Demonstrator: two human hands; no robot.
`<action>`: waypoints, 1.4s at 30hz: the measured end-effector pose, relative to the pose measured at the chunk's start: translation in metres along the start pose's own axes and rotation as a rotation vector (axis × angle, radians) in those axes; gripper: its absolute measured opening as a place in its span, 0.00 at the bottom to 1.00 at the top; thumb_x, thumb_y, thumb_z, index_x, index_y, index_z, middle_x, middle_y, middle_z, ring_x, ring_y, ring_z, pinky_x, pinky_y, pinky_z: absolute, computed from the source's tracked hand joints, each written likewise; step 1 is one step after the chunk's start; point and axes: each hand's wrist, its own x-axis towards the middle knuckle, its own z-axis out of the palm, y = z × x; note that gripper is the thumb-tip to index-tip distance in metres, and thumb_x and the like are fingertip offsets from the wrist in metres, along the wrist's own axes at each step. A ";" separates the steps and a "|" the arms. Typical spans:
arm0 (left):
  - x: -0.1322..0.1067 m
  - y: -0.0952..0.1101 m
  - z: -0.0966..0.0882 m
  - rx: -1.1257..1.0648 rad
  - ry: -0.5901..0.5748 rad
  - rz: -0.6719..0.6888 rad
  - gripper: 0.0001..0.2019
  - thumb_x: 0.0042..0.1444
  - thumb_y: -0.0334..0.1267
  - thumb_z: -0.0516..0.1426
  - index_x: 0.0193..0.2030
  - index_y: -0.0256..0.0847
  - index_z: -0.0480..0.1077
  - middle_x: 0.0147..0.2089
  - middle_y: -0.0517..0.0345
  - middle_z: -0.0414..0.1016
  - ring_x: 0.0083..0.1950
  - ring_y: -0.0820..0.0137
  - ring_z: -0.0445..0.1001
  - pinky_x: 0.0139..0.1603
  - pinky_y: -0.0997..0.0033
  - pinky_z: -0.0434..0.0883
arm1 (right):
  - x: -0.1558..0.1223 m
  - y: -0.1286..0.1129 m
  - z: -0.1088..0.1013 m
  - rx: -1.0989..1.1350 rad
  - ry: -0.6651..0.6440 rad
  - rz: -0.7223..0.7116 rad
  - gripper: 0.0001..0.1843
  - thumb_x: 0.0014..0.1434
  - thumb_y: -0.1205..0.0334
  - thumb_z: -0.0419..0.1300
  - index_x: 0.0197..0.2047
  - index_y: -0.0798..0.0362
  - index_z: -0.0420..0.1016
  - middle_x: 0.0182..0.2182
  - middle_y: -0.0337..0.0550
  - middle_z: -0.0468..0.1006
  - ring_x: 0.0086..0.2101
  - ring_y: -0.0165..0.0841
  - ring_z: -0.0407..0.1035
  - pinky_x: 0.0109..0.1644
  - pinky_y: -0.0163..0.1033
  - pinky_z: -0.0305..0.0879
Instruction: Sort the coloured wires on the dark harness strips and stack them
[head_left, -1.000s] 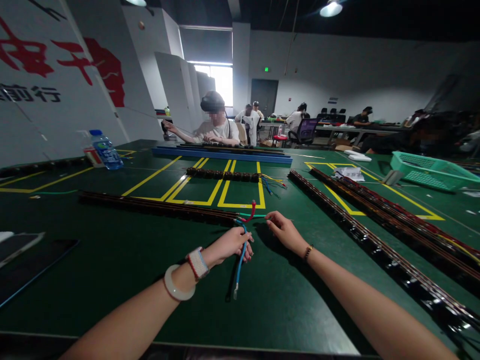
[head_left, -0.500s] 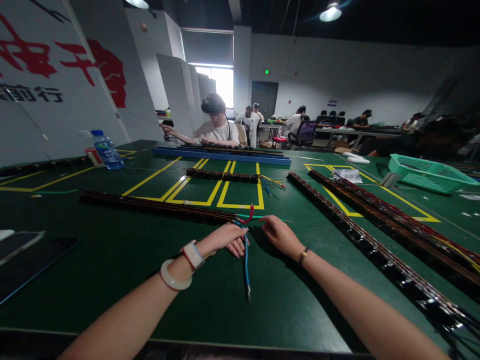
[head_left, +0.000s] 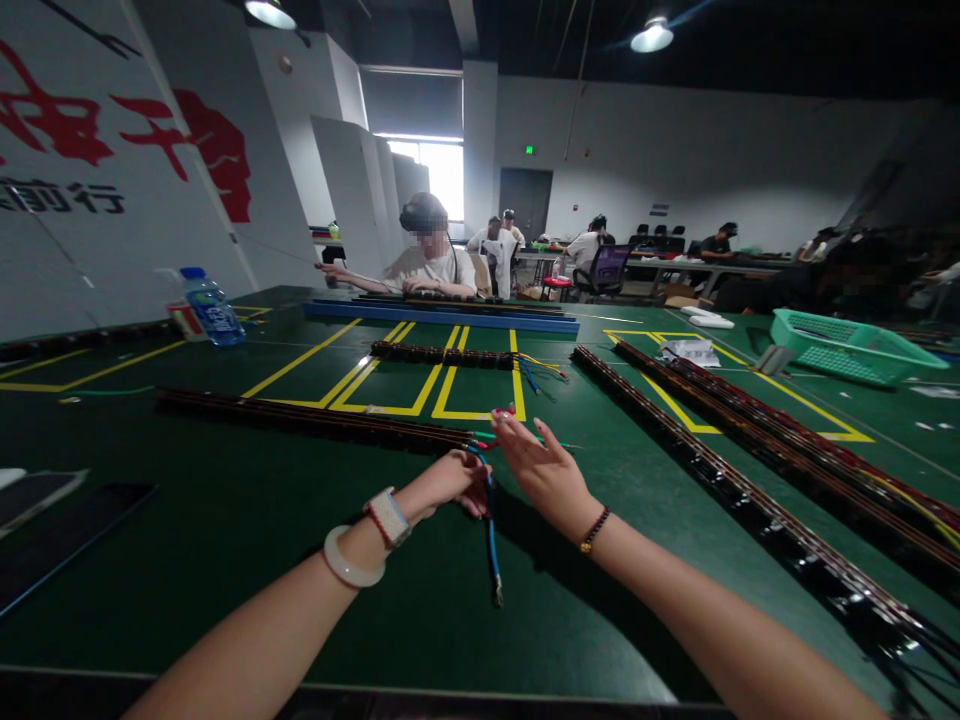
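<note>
A long dark strip (head_left: 315, 418) lies across the green table (head_left: 225, 520), ending in front of me with red, green and blue wires. My left hand (head_left: 450, 478) is closed on the strip's end, where the blue wire (head_left: 492, 540) hangs toward me. My right hand (head_left: 541, 466) is raised just right of it, fingers stretched toward the red wire (head_left: 501, 410) tip and green wire (head_left: 559, 443); I cannot see whether it pinches one.
More long dark strips (head_left: 735, 480) run along the right. A short strip (head_left: 442, 352) lies inside yellow markings. A water bottle (head_left: 211, 306) stands at the left, a green basket (head_left: 847, 345) at the right. A person (head_left: 427, 255) works at the far edge. Dark flat panels (head_left: 52, 520) lie near left.
My right hand has lifted off the table and moved left toward the red wire. My left hand has shifted its hold at the strip's end, and the blue wire swung right.
</note>
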 end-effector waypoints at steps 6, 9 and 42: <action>0.012 -0.005 0.002 0.056 0.021 -0.064 0.17 0.53 0.49 0.57 0.28 0.34 0.65 0.20 0.52 0.74 0.21 0.68 0.74 0.23 0.72 0.71 | 0.004 0.007 -0.003 -0.162 -0.248 0.135 0.14 0.58 0.74 0.52 0.43 0.62 0.77 0.35 0.54 0.78 0.49 0.45 0.65 0.65 0.53 0.41; 0.008 -0.002 0.004 0.021 0.021 -0.047 0.17 0.53 0.49 0.57 0.28 0.33 0.65 0.20 0.52 0.74 0.22 0.69 0.74 0.24 0.72 0.71 | 0.002 0.019 -0.002 -0.012 -0.414 0.062 0.11 0.59 0.72 0.54 0.36 0.56 0.79 0.27 0.48 0.77 0.37 0.39 0.68 0.55 0.48 0.55; 0.008 -0.008 0.017 -0.325 0.132 0.036 0.08 0.57 0.35 0.57 0.31 0.31 0.67 0.29 0.49 0.76 0.31 0.71 0.77 0.42 0.68 0.73 | -0.003 0.047 0.015 0.953 -0.821 0.402 0.21 0.53 0.44 0.58 0.28 0.57 0.71 0.23 0.37 0.71 0.23 0.25 0.60 0.24 0.30 0.51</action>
